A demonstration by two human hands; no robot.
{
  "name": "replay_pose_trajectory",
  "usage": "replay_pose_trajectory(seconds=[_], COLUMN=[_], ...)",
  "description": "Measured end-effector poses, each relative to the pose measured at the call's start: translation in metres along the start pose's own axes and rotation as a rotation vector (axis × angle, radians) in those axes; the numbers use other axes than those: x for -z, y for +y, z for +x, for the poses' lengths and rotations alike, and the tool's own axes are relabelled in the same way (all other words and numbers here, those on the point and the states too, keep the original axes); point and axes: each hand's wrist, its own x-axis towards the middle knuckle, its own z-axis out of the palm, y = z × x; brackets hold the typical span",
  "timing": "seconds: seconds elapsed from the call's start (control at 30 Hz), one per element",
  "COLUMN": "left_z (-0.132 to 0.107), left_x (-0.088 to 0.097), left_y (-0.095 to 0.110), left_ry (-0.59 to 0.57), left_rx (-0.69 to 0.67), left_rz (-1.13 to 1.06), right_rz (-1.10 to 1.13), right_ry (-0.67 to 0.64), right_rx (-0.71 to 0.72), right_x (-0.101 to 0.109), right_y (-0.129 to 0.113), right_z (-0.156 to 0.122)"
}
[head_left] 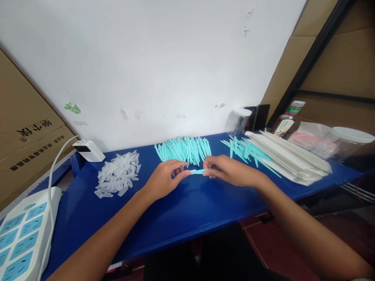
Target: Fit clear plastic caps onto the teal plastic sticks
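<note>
Between my hands, just above the blue table, a slim turquoise eyebrow razor (199,171) lies roughly level. My right hand (234,170) pinches its right part between thumb and fingers. At the other end, my left hand (166,176) closes thumb and fingertips on a small translucent plastic cap (192,171); how far the cap covers the razor is too small to tell. Behind my hands is a wide heap of turquoise razors (184,150). A looser pile of razors (243,148) lies to the right, and a mound of translucent caps (120,173) to the left.
White paper-like sleeves (290,158) are stacked on the right, near a bottle (288,119) and lidded clear jars (240,121). A white device (88,150) with a cable stands left, above a power strip (25,234). The blue table (175,218) meets a white wall; cardboard flanks both sides.
</note>
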Motion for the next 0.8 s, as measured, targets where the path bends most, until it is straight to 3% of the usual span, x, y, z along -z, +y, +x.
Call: replay_pose_trajectory(seconds=[0.17,0.2,0.27,0.37,0.53,0.8], left_z=[0.003,0.003,0.004,0.002,-0.003,0.001], left_x=[0.009,0.012,0.015,0.013,0.001,0.001], left_y=[-0.013,-0.018,-0.026,-0.028,-0.019,-0.017], left_ry=[0.017,0.037,0.062,0.031,-0.026,0.092], left_rx=[0.050,0.072,0.114,0.165,0.164,0.113], left_rz=[0.039,0.056,0.080,0.056,-0.085,-0.078], right_rz=[0.113,0.155,0.279,0.486,0.763,0.723], right_ry=[-0.022,0.038,0.283,0.636,0.564,0.574], right_rx=[0.111,0.137,0.158,0.073,-0.061,0.014], right_x=[0.014,0.017,0.020,0.013,-0.013,-0.012], right_y=[-0.012,-0.010,-0.003,0.010,0.018,0.015], right_z=[0.052,0.060,0.076,0.091,0.091,0.082])
